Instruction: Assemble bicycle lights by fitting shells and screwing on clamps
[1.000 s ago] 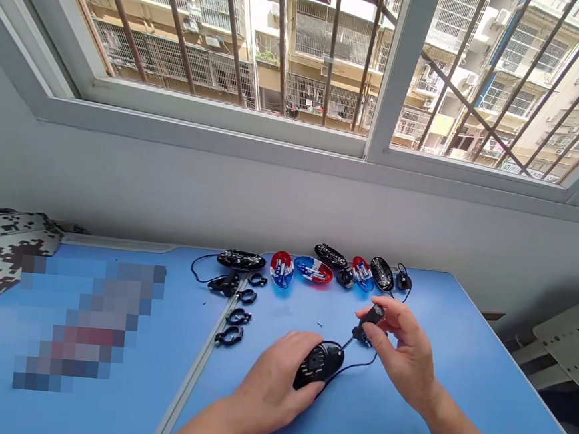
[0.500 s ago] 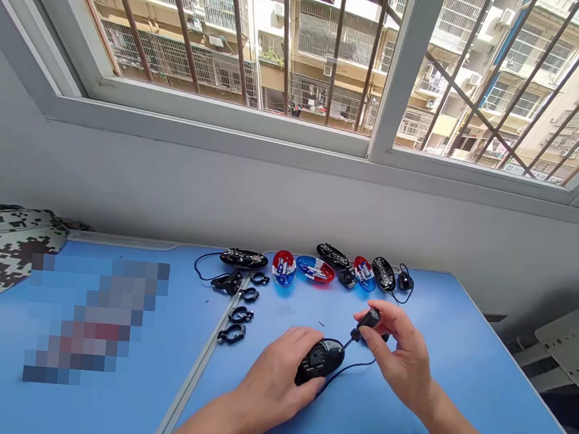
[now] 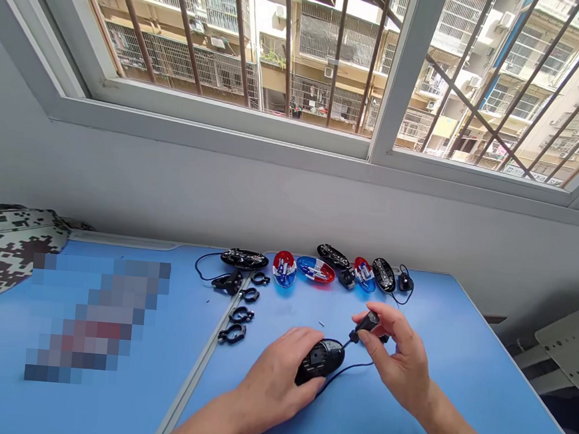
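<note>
Black oval plastic housing (image 3: 322, 360): over the blue tabletop (image 3: 478, 372), long axis near-left to far-right, clasped by the left hand (image 3: 278, 368), thumb opposing fingers. We record it left and near of the right hand (image 3: 400, 351), fingertips pinching a thin-shafted, black-handled screwdriver (image 3: 368, 321) at its far-right end.

A: Daylight pours through the grey-framed, dark-barred window (image 3: 400, 78), bleaching the tall beige buildings (image 3: 276, 69) outside!
B: And below, the plain pale wall (image 3: 271, 195) sits in grey shade, the smooth blue tabletop (image 3: 272, 306) softly bright.
A: Coarse pixelation blots a patch (image 3: 104, 316) near the surface's far edge; wide-angle stretch slants the window's sides.
</note>
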The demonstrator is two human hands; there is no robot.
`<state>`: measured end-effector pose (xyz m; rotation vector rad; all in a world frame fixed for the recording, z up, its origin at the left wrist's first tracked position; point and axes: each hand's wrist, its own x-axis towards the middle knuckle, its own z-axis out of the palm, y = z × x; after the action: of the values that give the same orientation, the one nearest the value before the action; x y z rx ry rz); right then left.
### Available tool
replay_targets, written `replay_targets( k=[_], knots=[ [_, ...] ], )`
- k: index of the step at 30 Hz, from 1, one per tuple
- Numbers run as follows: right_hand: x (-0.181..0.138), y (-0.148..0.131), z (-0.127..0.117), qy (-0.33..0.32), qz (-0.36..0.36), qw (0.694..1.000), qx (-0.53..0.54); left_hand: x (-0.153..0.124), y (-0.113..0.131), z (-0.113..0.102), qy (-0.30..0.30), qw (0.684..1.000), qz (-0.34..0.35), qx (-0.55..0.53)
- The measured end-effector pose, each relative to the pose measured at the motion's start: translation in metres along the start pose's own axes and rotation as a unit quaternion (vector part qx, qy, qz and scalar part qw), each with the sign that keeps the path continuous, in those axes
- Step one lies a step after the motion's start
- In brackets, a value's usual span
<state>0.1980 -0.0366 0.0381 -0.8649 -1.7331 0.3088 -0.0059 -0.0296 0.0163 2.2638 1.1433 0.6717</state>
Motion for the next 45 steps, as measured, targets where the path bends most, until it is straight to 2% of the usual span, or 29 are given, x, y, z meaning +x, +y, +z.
replay_targets(
  k=[8, 14, 21, 28, 34, 39, 45],
  knots=[
    [0.0000, -0.0013, 0.0004, -0.029, -0.050, 0.998, -0.020, -0.0001, -0.0003, 0.0007, 0.002, 1.000, 0.004, 0.006],
    [-0.0010, 0.0006, 0.0014, -0.042, -0.057, 0.997, -0.024, -0.0002, 0.0001, 0.0019, 0.004, 1.000, 0.007, 0.007],
    [-0.0007, 0.0031, 0.0033, -0.010, -0.076, 0.996, -0.049, -0.0003, 0.0002, 0.0024, 0.004, 1.000, 0.010, 0.009],
    [-0.0024, -0.0008, 0.0031, -0.032, -0.071, 0.996, -0.034, -0.0003, -0.0081, 0.0072, 0.002, 1.000, 0.026, 0.011],
    [0.0004, -0.0007, 0.0038, -0.027, -0.106, 0.993, -0.035, -0.0007, -0.0068, 0.0072, -0.001, 1.000, 0.019, 0.015],
    [0.0010, 0.0036, 0.0045, 0.003, -0.106, 0.993, -0.050, -0.0002, -0.0061, 0.0065, -0.007, 1.000, 0.018, 0.017],
    [-0.0024, 0.0003, 0.0043, -0.023, -0.086, 0.995, -0.035, -0.0010, -0.0075, 0.0074, -0.005, 1.000, 0.022, 0.012]
  ],
)
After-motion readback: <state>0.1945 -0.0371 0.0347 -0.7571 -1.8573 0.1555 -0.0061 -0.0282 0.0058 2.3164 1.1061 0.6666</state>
